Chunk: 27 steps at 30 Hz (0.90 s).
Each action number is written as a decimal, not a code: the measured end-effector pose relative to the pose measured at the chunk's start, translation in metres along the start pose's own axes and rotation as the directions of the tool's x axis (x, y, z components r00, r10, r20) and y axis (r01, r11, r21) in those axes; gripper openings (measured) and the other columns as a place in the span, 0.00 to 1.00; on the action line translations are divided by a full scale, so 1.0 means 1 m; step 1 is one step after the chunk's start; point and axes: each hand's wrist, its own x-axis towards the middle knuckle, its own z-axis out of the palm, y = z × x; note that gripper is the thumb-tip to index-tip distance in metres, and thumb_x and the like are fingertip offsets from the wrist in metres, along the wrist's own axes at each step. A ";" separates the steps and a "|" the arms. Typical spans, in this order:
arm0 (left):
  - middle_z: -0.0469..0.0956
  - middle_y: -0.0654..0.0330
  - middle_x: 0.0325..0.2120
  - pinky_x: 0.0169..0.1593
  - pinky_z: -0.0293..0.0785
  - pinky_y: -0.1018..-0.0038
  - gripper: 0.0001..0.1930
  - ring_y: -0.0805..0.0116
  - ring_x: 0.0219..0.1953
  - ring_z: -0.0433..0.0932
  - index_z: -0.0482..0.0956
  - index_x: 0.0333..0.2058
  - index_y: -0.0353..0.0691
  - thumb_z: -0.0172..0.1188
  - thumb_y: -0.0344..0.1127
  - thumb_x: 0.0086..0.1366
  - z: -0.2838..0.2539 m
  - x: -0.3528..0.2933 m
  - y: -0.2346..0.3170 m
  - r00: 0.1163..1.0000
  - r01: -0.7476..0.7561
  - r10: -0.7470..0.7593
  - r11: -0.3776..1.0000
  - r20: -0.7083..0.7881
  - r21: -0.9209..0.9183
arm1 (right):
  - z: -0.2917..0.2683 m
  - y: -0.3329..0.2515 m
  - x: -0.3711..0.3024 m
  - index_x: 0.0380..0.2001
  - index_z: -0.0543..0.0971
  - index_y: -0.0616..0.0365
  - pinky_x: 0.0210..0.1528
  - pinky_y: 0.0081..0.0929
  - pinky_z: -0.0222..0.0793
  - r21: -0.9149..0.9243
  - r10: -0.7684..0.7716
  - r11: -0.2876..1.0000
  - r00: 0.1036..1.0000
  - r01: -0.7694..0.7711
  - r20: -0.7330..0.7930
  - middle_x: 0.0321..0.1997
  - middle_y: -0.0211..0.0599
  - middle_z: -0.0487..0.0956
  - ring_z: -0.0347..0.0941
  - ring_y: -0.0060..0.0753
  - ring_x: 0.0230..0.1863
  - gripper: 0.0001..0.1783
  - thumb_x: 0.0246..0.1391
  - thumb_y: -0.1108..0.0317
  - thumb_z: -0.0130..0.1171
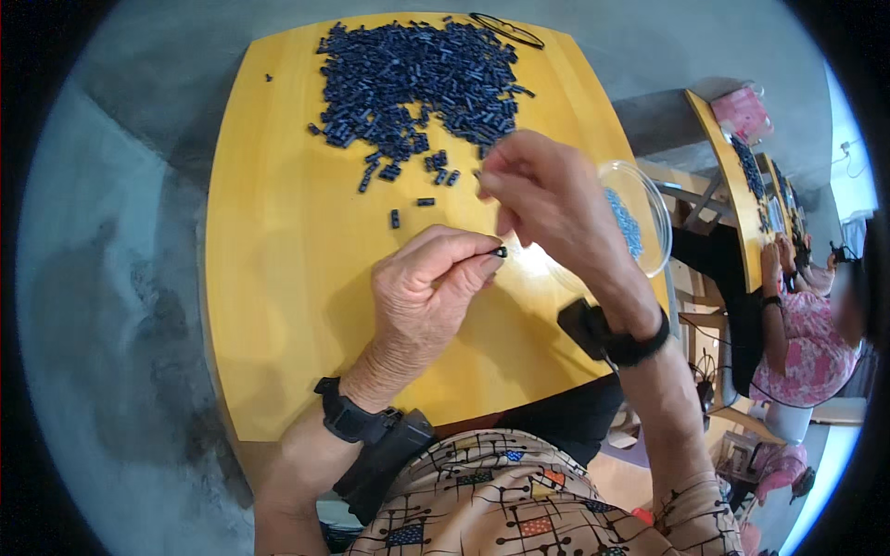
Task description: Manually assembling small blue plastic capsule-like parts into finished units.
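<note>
My left hand (426,287) pinches a small black plastic piece (501,252) between thumb and fingertips, its end poking out to the right. Just above and to the right, my right hand (547,185) is held with thumb and fingers drawn together, slightly blurred. Whatever its fingertips hold, if anything, is too small to make out. Beside my right wrist stands a round clear plastic tub (660,222) with many tiny blue parts (623,222) in it. A large heap of dark plastic pieces (417,83) covers the far part of the table, with a few loose ones (395,219) nearer my left hand.
The yellow table (278,278) has curved edges. Eyeglasses (506,31) lie at its far right corner. At the right, another person in a pink patterned top (811,347) works at a separate table (728,176) with similar dark pieces. A pink bag (742,113) is there too.
</note>
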 end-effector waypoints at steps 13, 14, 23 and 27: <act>0.78 0.59 0.26 0.29 0.74 0.82 0.06 0.75 0.26 0.78 0.80 0.34 0.32 0.63 0.22 0.55 0.013 -0.009 -0.001 0.975 -0.008 -0.009 0.997 0.220 0.075 | -0.009 0.030 -0.116 0.34 0.76 0.63 0.22 0.13 0.69 0.739 0.348 0.604 0.933 -0.298 0.092 0.24 0.28 0.76 0.73 0.16 0.22 0.04 0.55 0.74 0.59; 0.79 0.59 0.26 0.29 0.74 0.82 0.06 0.75 0.26 0.78 0.80 0.33 0.32 0.64 0.22 0.55 0.014 -0.009 -0.001 0.976 -0.008 -0.011 0.996 0.219 0.084 | -0.008 0.032 -0.118 0.34 0.76 0.63 0.22 0.13 0.69 0.762 0.348 0.584 0.934 -0.281 0.078 0.24 0.27 0.76 0.73 0.15 0.22 0.05 0.55 0.74 0.59; 0.77 0.56 0.28 0.29 0.75 0.80 0.07 0.72 0.26 0.78 0.79 0.35 0.32 0.63 0.24 0.57 0.009 -0.006 -0.005 0.943 -0.127 0.059 0.974 0.327 0.190 | 0.002 0.039 -0.118 0.34 0.76 0.63 0.23 0.13 0.68 0.803 0.343 0.543 0.938 -0.245 0.054 0.24 0.27 0.76 0.72 0.14 0.23 0.04 0.55 0.75 0.59; 0.79 0.59 0.26 0.31 0.73 0.79 0.07 0.71 0.27 0.77 0.81 0.31 0.34 0.67 0.24 0.52 0.014 -0.008 -0.003 0.967 -0.066 0.018 0.981 0.255 0.182 | 0.004 0.038 -0.116 0.34 0.77 0.63 0.23 0.13 0.69 0.803 0.363 0.531 0.929 -0.270 0.072 0.24 0.27 0.76 0.72 0.14 0.23 0.04 0.54 0.75 0.60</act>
